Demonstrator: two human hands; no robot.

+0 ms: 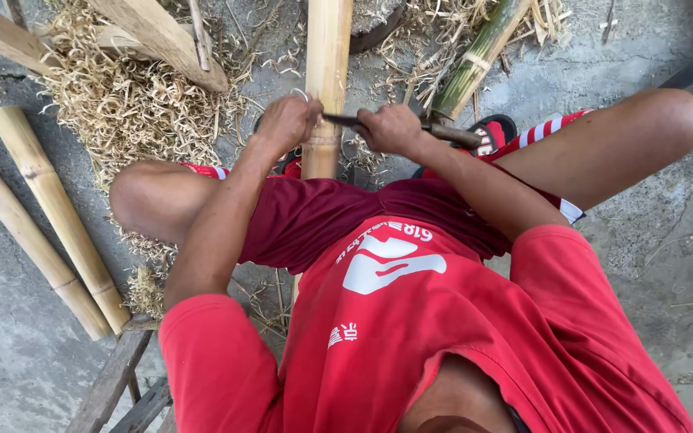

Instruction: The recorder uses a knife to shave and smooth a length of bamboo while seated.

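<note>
Between both hands (338, 124), blade (342, 120), across bamboo pole (327, 56)

Person in red, seen from the head camera

A loose red short-sleeved T-shirt (411, 337) with white printed shapes and small white characters on the chest fills the 6 o'clock part of the view. Above it sit darker maroon shorts (314, 216), edged with red-and-white striped trim (547, 128) toward 2 o'clock and again at the other leg near 10 o'clock. Both forearms and both knees are bare. A black-and-red sandal (492, 132) shows toward 1 o'clock.
</note>
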